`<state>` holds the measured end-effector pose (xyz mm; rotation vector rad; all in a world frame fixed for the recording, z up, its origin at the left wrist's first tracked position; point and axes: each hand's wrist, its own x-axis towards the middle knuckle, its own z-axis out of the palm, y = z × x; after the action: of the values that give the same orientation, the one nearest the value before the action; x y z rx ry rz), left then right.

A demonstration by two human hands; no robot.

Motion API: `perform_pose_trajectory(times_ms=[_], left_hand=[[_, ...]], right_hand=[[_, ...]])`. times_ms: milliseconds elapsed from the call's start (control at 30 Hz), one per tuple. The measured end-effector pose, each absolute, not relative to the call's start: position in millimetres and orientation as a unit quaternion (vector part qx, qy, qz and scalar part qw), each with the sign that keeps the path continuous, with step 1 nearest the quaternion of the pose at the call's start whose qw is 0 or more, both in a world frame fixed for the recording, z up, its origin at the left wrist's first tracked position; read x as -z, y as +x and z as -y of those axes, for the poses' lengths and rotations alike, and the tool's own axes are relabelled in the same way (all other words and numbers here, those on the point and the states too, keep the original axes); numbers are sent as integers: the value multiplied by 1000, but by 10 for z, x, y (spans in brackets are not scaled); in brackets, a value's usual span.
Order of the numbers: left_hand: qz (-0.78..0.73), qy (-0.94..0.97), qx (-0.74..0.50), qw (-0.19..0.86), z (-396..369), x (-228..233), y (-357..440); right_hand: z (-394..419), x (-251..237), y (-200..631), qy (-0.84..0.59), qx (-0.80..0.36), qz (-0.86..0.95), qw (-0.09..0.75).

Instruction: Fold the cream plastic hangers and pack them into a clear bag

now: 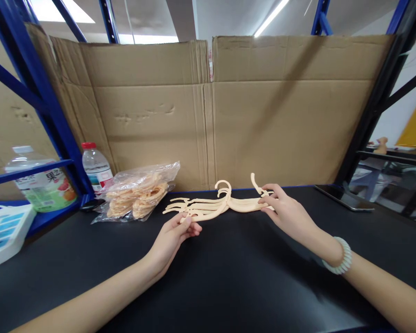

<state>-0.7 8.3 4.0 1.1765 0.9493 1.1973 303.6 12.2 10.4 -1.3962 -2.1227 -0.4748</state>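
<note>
- Left hand (180, 231) and right hand (284, 210) pinch cream hangers (244, 205) at opposite ends
- Left of grip: plastic bag (138, 196), red-capped bottle (96, 167)
- Right: flat device (345, 199)
- Behind, blocking: cardboard (280, 129)

"果" on the bottle label (43, 192)

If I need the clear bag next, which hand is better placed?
Probably the left hand: it is at the end of the cream hangers nearer the clear bag. The right hand is at the opposite end, farther away. The left would likely have to let go first.
</note>
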Motion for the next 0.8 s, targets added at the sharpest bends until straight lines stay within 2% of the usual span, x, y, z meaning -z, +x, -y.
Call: perform_pose_trajectory(times_ms=[300, 500, 633, 800], left_hand=[[-407, 505, -509, 566, -91, -31, 1], [-400, 498, -509, 577, -80, -25, -2], [-396, 497, -514, 576, -83, -16, -4], [-402, 534, -506, 545, -85, 1, -11]], right_hand=[[-185, -94, 3038, -508, 9, 776, 374], [-212, -163, 3057, -502, -190, 758, 371], [-214, -194, 3066, -478, -341, 697, 411], [-187, -173, 3035, -457, -461, 618, 443]])
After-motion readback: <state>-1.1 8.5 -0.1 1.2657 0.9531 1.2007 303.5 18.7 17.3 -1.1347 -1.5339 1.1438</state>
